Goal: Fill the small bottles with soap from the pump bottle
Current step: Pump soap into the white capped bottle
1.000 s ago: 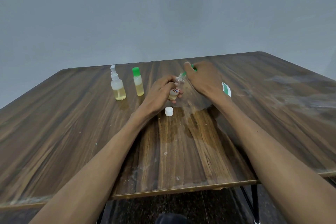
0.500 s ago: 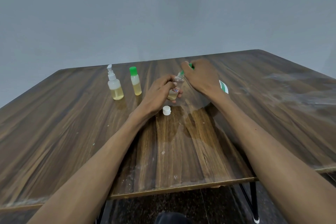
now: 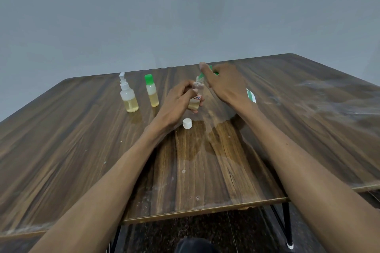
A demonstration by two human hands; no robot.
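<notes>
**Pump nozzle at the mouth of the small bottle**

The left hand (image 3: 178, 100) grips a small clear plastic bottle with a red-marked label (image 3: 196, 97), holding it tilted just above the dark wood-grain table (image 3: 82, 150), its fingers curled round the lower body. A shallow layer of yellowish soap sits in its bottom. The right hand (image 3: 224, 84) is closed over a green-topped pump bottle (image 3: 212, 70), mostly hidden behind the knuckles; only a sliver of green and a white-and-green label edge show, so how the fingers lie on the pump cannot be told. Its green nozzle reaches down to the small bottle's open neck.

Against the frames from a second ago, the hands and bottles barely shift relative to each other; the whole scene sits slightly differently, which looks like head movement. The soap level shows no clear rise. I judge that pumping is under way or about to start, with this bottle far from full.

A white screw cap (image 3: 187, 123) lies on the table just in front of the left hand, presumably this bottle's. To the left stand a translucent spray-top bottle (image 3: 128, 96) and a green-capped small bottle (image 3: 152, 92), both holding yellowish liquid.
</notes>
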